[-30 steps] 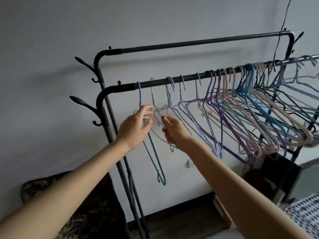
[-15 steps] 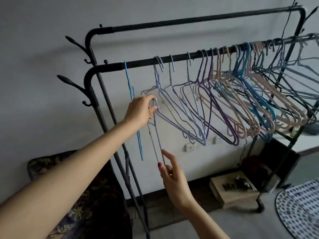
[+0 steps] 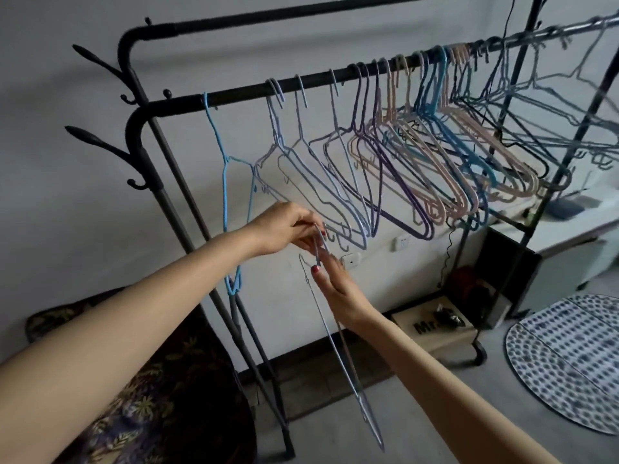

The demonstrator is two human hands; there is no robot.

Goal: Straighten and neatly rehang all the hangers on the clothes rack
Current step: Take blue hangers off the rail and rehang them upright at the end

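A black clothes rack's front rail carries a light blue wire hanger alone at the left and a crowded, tangled row of lavender, pink, blue and black hangers to the right. A lavender wire hanger is off the rail and hangs edge-on well below it, its lower end near the floor. My left hand pinches its upper part. My right hand sits just below, thumb and fingers closed on the same wire.
A second, higher rail runs behind. Black coat hooks jut from the rack's left posts. A dark floral seat is at lower left; a wooden box, a dotted mat and a white table lie right.
The lavender hanger has come off the rail and dropped lower. My left hand went down with it. My right hand slid from the hanger's bottom up to just under my left hand.
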